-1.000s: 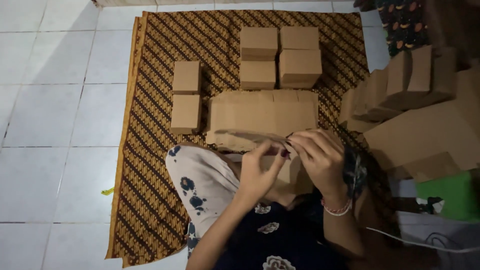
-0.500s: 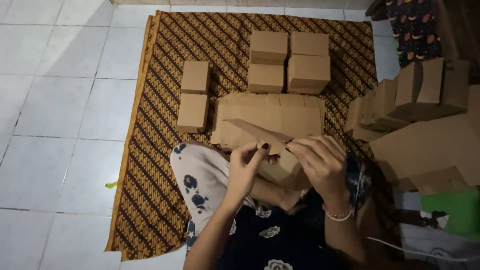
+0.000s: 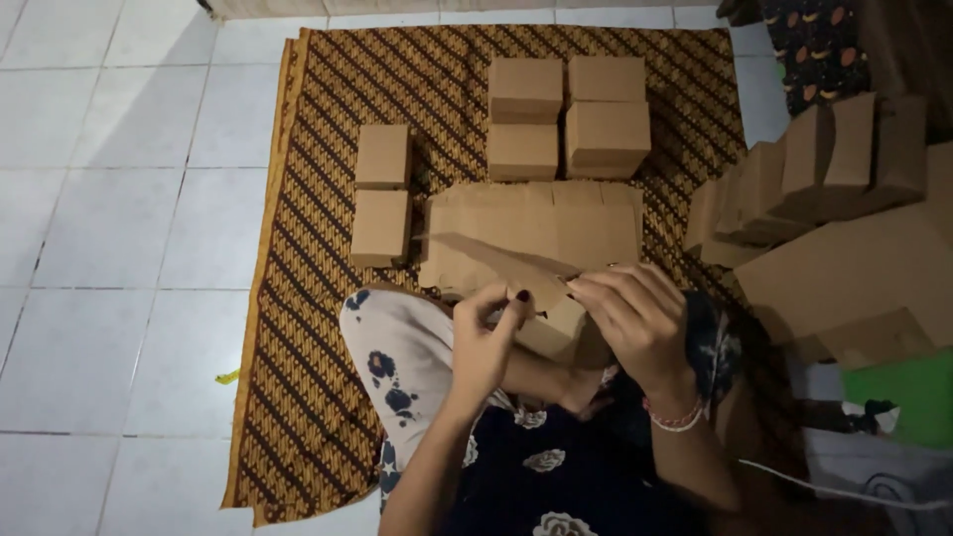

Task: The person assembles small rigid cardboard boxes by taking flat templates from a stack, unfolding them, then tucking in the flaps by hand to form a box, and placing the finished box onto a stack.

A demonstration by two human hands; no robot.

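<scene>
A brown cardboard box blank [image 3: 506, 266] is held over my lap, half folded. My left hand [image 3: 486, 337] pinches its near edge with thumb and fingers. My right hand [image 3: 635, 318], a beaded bracelet on its wrist, grips the blank's right side. Beneath it lies a stack of flat cardboard blanks [image 3: 586, 213] on the patterned brown mat [image 3: 308, 298]. Folded boxes stand beyond: two [image 3: 382, 194] at the left and several stacked ones [image 3: 571, 114] at the back.
A leaning row of folded boxes [image 3: 814, 169] and larger cardboard pieces [image 3: 854, 268] crowd the right side. A green object [image 3: 913, 392] and a white cable [image 3: 844, 491] lie at lower right. White floor tiles [image 3: 109, 248] surround the mat.
The view has shifted a little. Both hands have drawn the blank nearer and bent it further, the left hand now pinching its near edge.
</scene>
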